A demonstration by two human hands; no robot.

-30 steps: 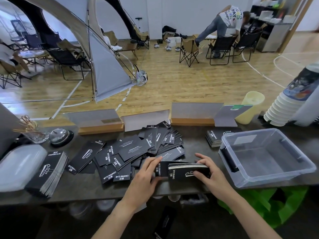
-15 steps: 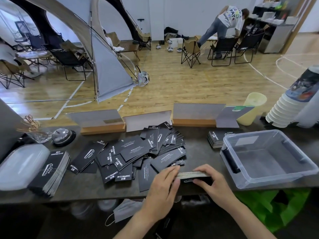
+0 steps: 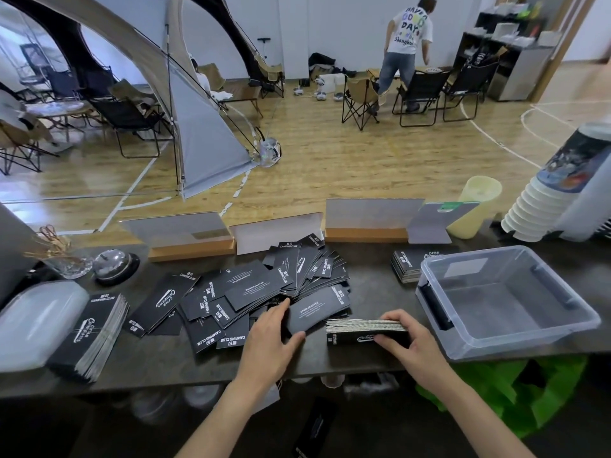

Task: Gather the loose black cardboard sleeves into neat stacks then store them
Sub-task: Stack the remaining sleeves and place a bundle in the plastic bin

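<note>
Gripping a squared-up stack [image 3: 367, 329] of black sleeves with the right hand [image 3: 408, 340], down at the near edge of the worktop [image 3: 373, 285]. Fingers [image 3: 396, 317] curled over the far side of that stack, thumb pressed to the near face, pale card edges along the top. Standing on its long edge, by the look of it, just left of the clear bin [image 3: 489, 304] and apart from it.

Over to the left hand [image 3: 269, 340] now: pinching a single sleeve [image 3: 317, 312] by its left end, thumb at the near corner, fingertips hooked over the far edge. Hard to say from this angle whether lifted or lying on the heap. Just beside the stack, with a small gap between.

Beyond and to the left, loose sleeves [image 3: 251, 289] fanned and overlapping across the middle of the worktop, white print facing every way. Further left, a second stack [image 3: 94, 332], slightly slumped, right beside a white lid [image 3: 33, 320]. Tucked against the bin's far-left corner, a third stack [image 3: 408, 264], lying flat.

At the back left, a call bell [image 3: 114, 266] next to a glass [image 3: 66, 259]. Down on the floor below the worktop edge, one more black sleeve [image 3: 314, 428], blurred.
</note>
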